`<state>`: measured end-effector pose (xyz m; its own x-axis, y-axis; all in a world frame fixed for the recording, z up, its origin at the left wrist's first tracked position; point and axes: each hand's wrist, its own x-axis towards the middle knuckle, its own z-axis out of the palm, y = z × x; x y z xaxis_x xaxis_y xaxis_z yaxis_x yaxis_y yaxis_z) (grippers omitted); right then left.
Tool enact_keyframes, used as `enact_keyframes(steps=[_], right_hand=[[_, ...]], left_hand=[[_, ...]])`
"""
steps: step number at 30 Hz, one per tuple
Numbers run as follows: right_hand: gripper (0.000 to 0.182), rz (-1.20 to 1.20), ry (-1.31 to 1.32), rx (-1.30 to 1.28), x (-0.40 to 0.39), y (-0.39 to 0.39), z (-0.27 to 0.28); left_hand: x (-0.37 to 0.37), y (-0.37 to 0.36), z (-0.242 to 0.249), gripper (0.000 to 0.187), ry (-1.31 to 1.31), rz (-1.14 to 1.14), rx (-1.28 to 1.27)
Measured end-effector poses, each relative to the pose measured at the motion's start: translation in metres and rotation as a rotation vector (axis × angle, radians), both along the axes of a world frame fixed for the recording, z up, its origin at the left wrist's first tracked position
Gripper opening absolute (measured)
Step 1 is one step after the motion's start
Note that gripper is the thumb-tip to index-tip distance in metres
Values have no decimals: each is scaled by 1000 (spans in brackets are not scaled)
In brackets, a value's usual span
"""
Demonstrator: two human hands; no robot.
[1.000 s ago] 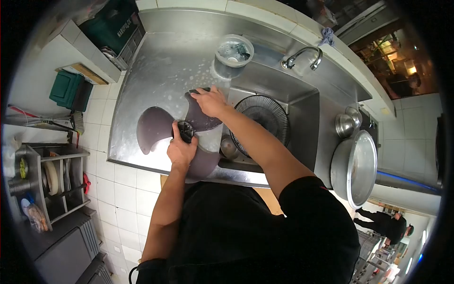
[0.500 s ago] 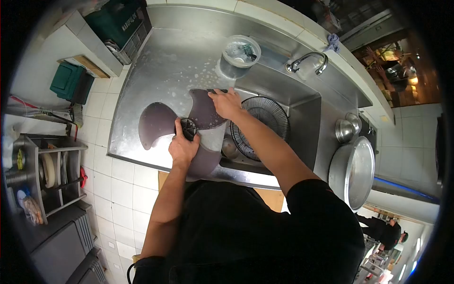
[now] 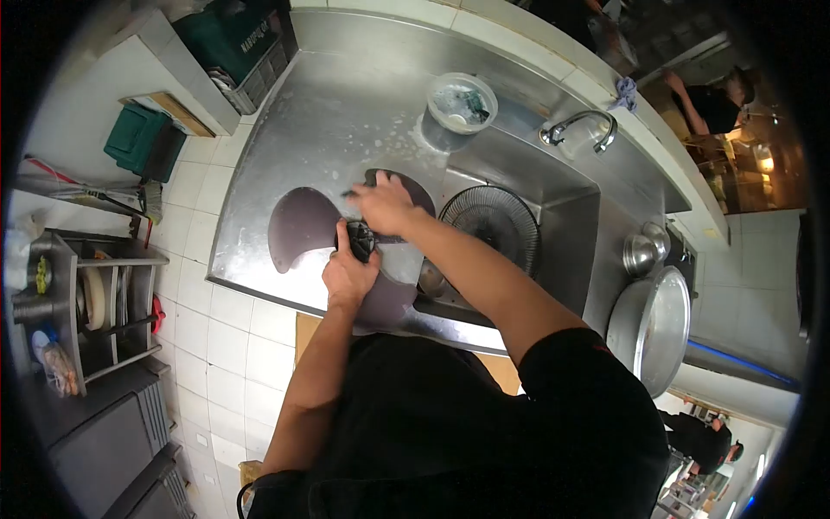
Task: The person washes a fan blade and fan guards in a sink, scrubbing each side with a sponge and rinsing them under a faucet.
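A wet fan blade (image 3: 303, 227) with three purple-grey lobes lies on the steel counter, beside the sink. My left hand (image 3: 350, 275) grips its black hub (image 3: 357, 240), thumb and fingers around the rim. Over the upper lobe is my right hand (image 3: 386, 204), fingers curled and blurred by motion. A small dark edge shows at its fingertips; what it belongs to is too smeared to name. Inside the sink (image 3: 562, 229) rests a round black wire fan grille (image 3: 491, 227), partly behind my right forearm.
A clear tub (image 3: 461, 104) of soapy water with something dark green inside stands behind the fan blade. A tap (image 3: 584, 130) arches over the sink. Metal bowls (image 3: 641, 253) and a large metal basin (image 3: 650, 333) sit at right. Other people (image 3: 718, 104) are beyond the ledge and at lower right.
My right hand has slid from the upper lobe's outer edge toward its left side, nearer the hub. My left hand keeps its hold on the hub. The whole view has shifted slightly.
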<state>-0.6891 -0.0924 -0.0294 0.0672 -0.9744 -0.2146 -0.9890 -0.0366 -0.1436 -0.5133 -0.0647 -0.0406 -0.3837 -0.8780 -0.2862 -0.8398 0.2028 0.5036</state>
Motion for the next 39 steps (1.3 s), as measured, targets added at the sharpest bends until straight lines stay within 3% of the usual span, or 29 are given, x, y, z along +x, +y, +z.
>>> enact_keyframes(steps=[3, 5, 8, 10, 12, 13, 14, 16, 17, 18, 20, 28, 30, 32, 34, 36, 38, 39], right_hand=[[48, -54, -77, -56, -17, 3, -14], [46, -352, -115, -229, -29, -6, -17], [44, -264, 39, -287, -3, 18, -19], [42, -165, -110, -362, -10, 40, -27], [40, -364, -157, -556, -22, 57, -49], [42, -537, -45, -506, -15, 67, -42], [42, -544, -44, -503, -2, 80, -44], [46, -272, 108, -438, 23, 106, -48], [51, -157, -90, -599, 33, 124, -50], [51, -165, -99, -585, 31, 138, -53], [54, -145, 34, -321, 10, 162, -49], [54, 30, 12, -339, 9, 145, -42], [52, -8, 24, -332, -15, 155, -33], [52, -331, 40, -287, -37, 162, -36], [53, -322, 93, -302, -23, 162, -48], [53, -25, -32, -314, -2, 161, -49], [51, -67, 6, -294, -8, 146, -38], [50, -310, 22, -283, -15, 134, -33]], left_hand=[[0, 1, -1, 98, 21, -9, -36], [0, 4, -3, 98, 21, -1, -19], [2, 1, -7, 98, 33, 10, -20], [1, -3, -8, 98, 44, 2, -20], [2, -1, -4, 98, 27, -11, -29], [0, -1, 3, 97, 39, -1, 9], [2, 0, 2, 97, 38, -8, 13], [0, -3, 1, 97, 20, -5, 23], [-2, -3, 2, 97, 22, -1, 30], [0, 0, 2, 98, 28, -11, 14], [1, -4, -2, 98, 37, -29, -14], [2, -3, 0, 99, 10, -6, -40], [1, -4, 0, 99, -13, -7, -34], [0, -2, -2, 98, -12, 12, -45], [3, 2, -1, 98, -30, 7, -42], [-1, -4, 0, 98, -41, 5, -64], [-1, -2, -6, 98, 11, 41, -68], [-2, -3, -8, 98, 12, 47, -64]])
